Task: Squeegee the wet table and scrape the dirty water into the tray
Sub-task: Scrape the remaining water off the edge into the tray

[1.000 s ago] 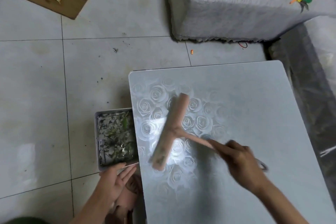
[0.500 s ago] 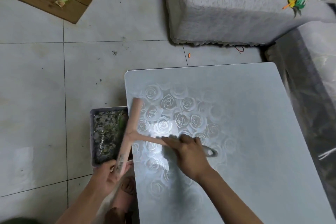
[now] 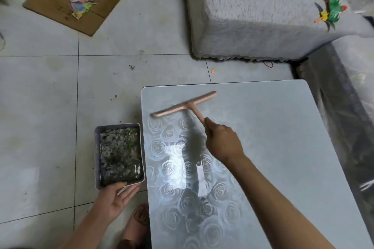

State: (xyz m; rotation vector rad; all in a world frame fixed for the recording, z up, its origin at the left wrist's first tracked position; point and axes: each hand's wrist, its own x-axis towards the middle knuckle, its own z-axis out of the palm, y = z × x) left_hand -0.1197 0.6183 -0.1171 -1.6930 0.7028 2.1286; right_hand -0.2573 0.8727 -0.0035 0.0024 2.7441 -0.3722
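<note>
Since the earlier frame the squeegee has swung from the table's left edge to its far-left corner, blade crosswise there. Over the table's middle, the right hand grips the handle, fingers curled round it. Just off the table's left edge sits the tray, holding dirty water; the left hand pinches its near rim, thumb on top, fingers straight beneath.

Your right hand hid the handle end of the squeegee; its bar was smeared. Your left hand covered part of the near rim of the tray. The table ran off-frame at its near edge.
</note>
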